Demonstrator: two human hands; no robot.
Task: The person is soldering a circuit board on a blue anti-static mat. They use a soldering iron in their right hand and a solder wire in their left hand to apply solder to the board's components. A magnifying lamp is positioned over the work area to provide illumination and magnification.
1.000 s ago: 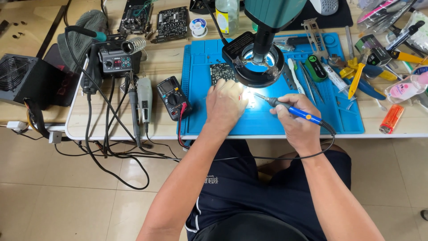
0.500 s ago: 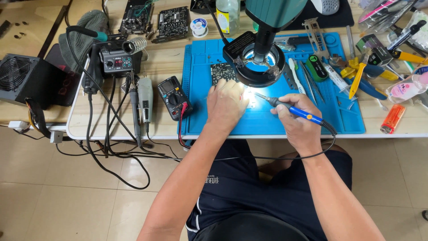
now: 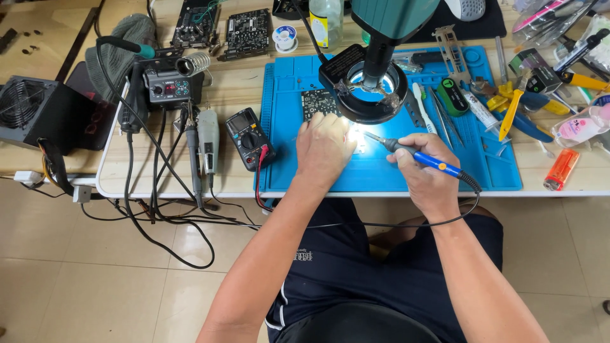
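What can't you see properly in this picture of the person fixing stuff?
- Head view: whatever lies under the left hand is hidden by the hand itself.
- The soldering iron tip is washed out by the bright light glare on the blue mat.
- The microscope is cut off by the top edge.
- The small circuit board is partly covered by the ring light; its parts are too small to tell.

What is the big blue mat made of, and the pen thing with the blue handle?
The blue mat looks like soft silicone or rubber: matte, with moulded little compartments along its edges. The soldering iron in the right hand seems to have a smooth plastic or rubbery blue grip, a black collar and a thin metal tip; the glare under the lamp hides the tip's finish.
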